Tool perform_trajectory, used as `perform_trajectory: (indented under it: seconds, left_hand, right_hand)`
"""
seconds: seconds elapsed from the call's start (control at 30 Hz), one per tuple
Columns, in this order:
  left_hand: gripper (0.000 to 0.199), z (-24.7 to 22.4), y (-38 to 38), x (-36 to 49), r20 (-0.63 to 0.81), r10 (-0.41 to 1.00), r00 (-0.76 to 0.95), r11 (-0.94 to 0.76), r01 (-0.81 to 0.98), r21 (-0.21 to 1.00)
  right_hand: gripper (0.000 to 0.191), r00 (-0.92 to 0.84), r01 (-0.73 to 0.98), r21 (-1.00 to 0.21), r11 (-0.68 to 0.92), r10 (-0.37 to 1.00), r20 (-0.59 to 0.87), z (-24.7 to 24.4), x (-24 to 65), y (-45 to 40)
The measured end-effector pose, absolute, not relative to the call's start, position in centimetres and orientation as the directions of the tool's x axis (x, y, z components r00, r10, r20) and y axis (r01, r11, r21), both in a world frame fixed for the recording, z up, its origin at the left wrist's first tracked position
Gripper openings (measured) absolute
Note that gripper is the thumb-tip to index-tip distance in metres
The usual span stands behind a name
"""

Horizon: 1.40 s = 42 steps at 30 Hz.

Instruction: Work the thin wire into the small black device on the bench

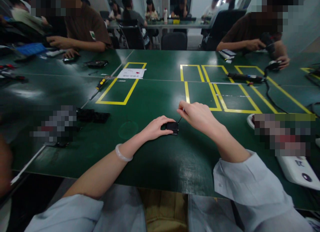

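Left hand (160, 128) pinches small black block (172, 126) on green worktop (187, 165); right hand (197, 115) beside it holds thin dark rod (179, 120), low end at block's edge. I see 2 people in brown (86, 30) opposite, yellow tape (111, 103) between.

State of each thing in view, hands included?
Left hand, gripping black box
Black box, held at left side
Right hand, pinching thin dark rod
Thin dark rod, slanted, tip by the box
Yellow-black tool, lying on table
White sheet, lying flat
Bracelet, worn
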<state>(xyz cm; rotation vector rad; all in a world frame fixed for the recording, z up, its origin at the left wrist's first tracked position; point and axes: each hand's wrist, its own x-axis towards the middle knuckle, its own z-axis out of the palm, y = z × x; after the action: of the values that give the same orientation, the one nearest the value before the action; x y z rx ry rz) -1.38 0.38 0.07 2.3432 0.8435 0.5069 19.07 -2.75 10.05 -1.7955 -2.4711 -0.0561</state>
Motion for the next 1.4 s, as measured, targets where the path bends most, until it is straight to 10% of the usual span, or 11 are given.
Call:
perform_trajectory:
  seconds: [1.4]
  left_hand:
    - [0.043, 0.13, 0.35, -1.39, 0.146, 0.674, 0.724, -0.623, 0.451, 0.639]
  right_hand:
    - [0.028, -0.327, 0.942, -0.043, 0.332, 0.940, 0.095, 10.03, 19.10, -2.86]
